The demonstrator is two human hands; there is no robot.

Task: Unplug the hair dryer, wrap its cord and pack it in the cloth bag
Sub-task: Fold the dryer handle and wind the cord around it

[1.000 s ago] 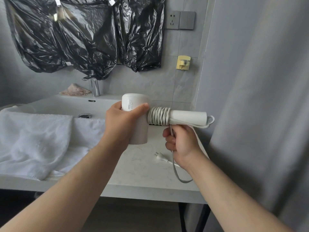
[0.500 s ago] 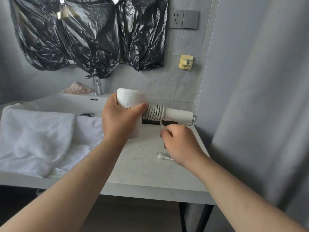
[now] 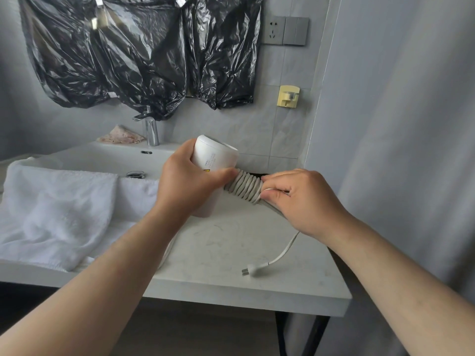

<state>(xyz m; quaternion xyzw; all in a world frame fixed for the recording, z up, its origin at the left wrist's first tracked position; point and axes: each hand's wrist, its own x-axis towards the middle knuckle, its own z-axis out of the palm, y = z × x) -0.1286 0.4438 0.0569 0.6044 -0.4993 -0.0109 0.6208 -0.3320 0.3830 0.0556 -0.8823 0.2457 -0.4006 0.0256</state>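
Left hand is gripping the hair dryer, right hand is pinching the sideways-wound cord, plug trailing below it

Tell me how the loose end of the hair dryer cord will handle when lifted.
Probably floppy: the cord sags in a curve from the right hand to the counter. The plug likely swings as a small end weight. It should bend readily, judging by its tight coils.
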